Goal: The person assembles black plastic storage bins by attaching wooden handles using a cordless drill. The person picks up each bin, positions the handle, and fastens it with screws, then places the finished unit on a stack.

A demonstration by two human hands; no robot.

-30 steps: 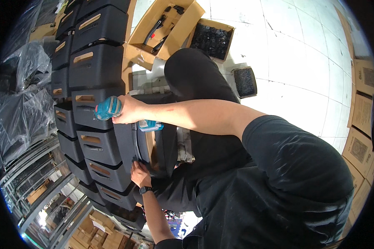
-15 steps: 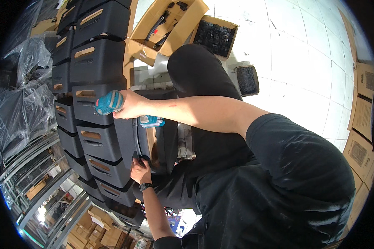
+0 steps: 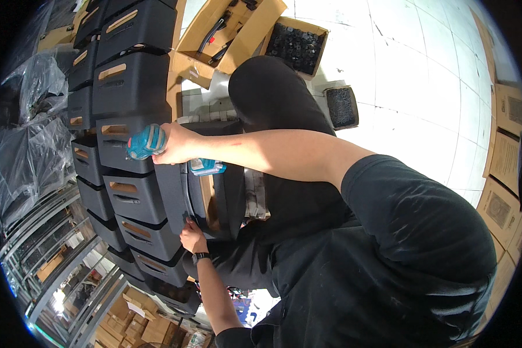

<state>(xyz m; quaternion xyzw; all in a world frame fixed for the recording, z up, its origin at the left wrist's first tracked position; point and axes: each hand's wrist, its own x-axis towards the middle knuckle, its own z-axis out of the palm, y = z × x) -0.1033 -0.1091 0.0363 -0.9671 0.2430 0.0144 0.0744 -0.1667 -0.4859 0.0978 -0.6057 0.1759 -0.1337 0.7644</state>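
My right hand point(image 3: 177, 144) is closed around the grip of a teal cordless drill point(image 3: 147, 142). Its battery point(image 3: 207, 166) shows below my forearm. Beneath the drill lies a black box point(image 3: 229, 200) with a long cut-out slot, resting by my legs. A thin black strip handle point(image 3: 187, 191) runs along the box beside the slot. At the strip's lower end are the fingers of my left hand point(image 3: 192, 238), closed and pressed against it; a dark watch is on that wrist. The drill's tip cannot be made out.
Stacked black boxes point(image 3: 132, 84) with slots stand in rows on the left. Ahead on the tiled floor are a cardboard box point(image 3: 255, 35) holding black handles, a carton of small black parts point(image 3: 296, 46) and a small dark tray point(image 3: 341, 107). Cartons point(image 3: 499, 214) line the right side.
My left fingers have shifted slightly at the strip's lower end. The drill stays in my right hand over the box, and the whole view has slid a little.
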